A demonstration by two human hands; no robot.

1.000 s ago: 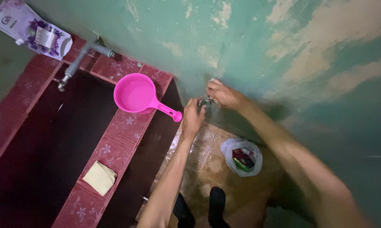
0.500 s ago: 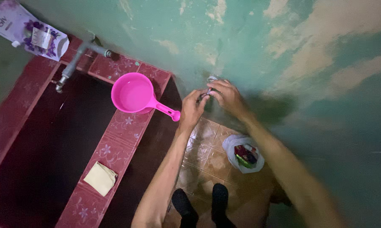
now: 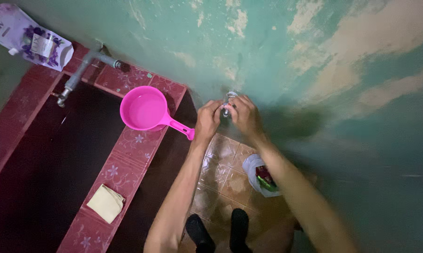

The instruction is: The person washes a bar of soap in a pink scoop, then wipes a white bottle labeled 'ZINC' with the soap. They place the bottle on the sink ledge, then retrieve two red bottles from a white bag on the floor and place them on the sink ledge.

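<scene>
Both my hands meet at a small metal wall tap (image 3: 228, 104) low on the green wall. My left hand (image 3: 207, 120) presses against its left side, fingers curled around it. My right hand (image 3: 244, 115) covers its right side, fingers closed on the tap's top. Most of the tap is hidden between my fingers. A pink plastic dipper (image 3: 146, 111) with a handle sits on the tiled rim just left of my left hand.
A dark water basin with a red flowered tile rim (image 3: 127, 157) fills the left. A grey pipe tap (image 3: 75, 77) hangs over it. A purple refill pouch (image 3: 26, 37), a yellow folded cloth (image 3: 106, 203), a white bag of litter (image 3: 263, 178) on the floor tiles, and my black footwear (image 3: 218, 232).
My left hand has risen from below the tap up to it, joining the right hand. The view has shifted slightly, so everything sits a little lower-left.
</scene>
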